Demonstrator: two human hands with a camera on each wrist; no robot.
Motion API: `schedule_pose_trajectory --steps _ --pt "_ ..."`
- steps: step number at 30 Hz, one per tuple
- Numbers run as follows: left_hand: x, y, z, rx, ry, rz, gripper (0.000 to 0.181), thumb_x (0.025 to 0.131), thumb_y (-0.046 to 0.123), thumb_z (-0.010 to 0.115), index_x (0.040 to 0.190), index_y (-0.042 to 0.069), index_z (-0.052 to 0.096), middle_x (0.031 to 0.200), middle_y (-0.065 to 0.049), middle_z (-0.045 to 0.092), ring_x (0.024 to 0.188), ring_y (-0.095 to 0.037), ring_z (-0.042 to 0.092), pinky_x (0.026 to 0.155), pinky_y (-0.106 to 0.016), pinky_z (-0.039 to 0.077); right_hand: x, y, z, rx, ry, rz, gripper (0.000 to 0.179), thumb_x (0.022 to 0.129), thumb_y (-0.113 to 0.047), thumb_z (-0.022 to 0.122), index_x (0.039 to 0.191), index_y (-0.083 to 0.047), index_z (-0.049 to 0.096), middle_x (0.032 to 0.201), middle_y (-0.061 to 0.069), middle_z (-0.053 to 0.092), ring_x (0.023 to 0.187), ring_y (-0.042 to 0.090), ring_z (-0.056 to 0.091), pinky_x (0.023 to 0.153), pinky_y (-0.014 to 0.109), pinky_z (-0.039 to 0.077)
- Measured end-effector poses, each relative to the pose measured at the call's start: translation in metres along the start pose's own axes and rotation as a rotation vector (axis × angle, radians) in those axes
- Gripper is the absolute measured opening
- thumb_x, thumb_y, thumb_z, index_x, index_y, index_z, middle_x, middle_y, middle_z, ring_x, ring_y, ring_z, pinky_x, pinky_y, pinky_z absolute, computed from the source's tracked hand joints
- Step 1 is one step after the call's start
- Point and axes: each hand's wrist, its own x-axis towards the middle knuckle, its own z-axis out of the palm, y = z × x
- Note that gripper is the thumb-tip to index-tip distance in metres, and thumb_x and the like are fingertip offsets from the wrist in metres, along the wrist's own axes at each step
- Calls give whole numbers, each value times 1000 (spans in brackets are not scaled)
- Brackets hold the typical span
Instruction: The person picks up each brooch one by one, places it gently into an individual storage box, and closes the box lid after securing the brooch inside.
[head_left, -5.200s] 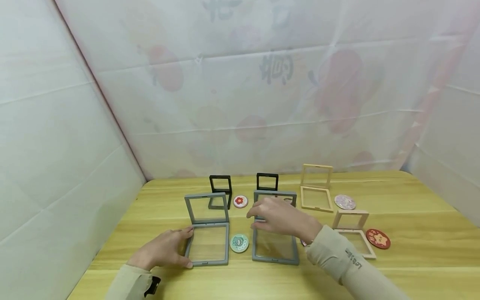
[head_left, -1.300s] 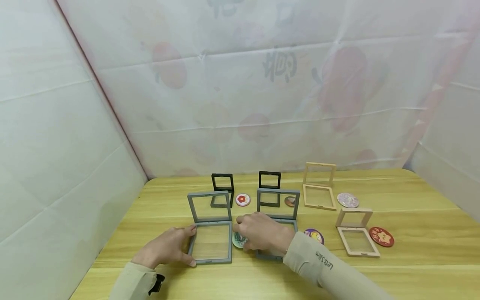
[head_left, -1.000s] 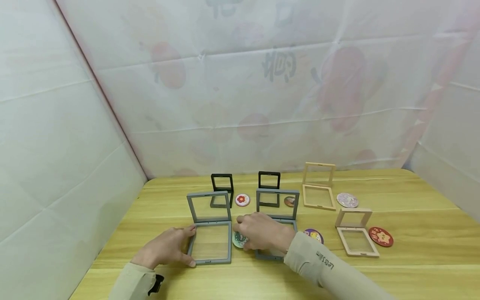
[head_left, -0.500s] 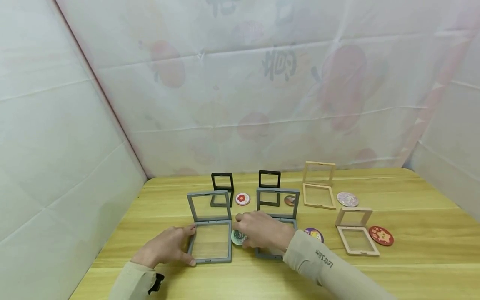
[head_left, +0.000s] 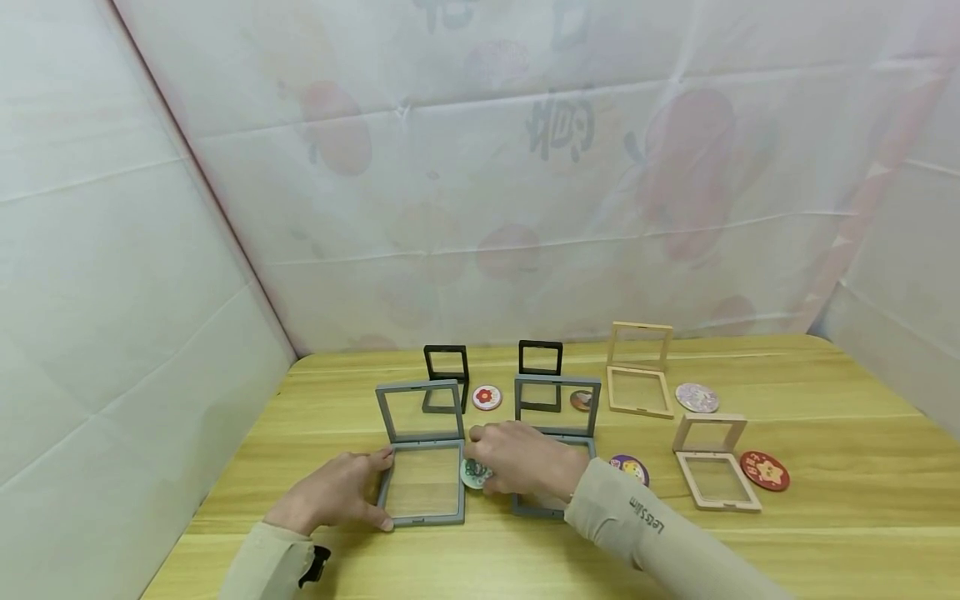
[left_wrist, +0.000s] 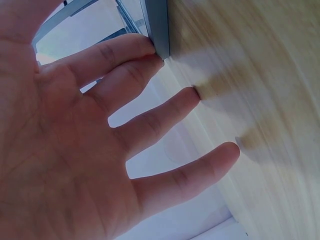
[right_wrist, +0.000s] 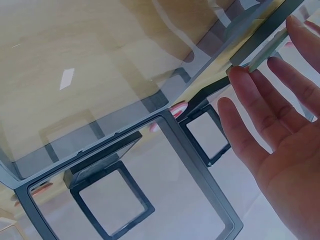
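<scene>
One mint-green round badge [head_left: 476, 473] in the right hand [head_left: 519, 457], clamped between thumb and fingertips, between two gray hinged frames [head_left: 557, 380]; against the left frame [head_left: 427, 521], the left hand [head_left: 336, 493], fingers extended, mostly apart.

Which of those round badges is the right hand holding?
The green badge between the two grey frames: the right hand pinches it, while the other badges lie apart from that hand.
</scene>
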Motion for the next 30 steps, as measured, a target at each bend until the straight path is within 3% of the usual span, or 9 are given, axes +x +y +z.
schedule_pose_trajectory --steps 13,30 --pt "-1 2 0 1 -5 28 94 68 28 94 138 -17 49 142 -31 51 129 -51 49 105 -60 38 4 0 -1 68 -5 5 37 82 -20 87 115 -9 73 108 3 68 87 7 63 76 16 53" --pt "0 0 0 4 4 -6 92 67 28 95 136 -15 53 141 -29 53 126 -49 53 105 -60 39 15 -5 -2 89 -14 -4 36 82 -21 87 114 -10 74 108 1 68 87 6 61 74 17 52"
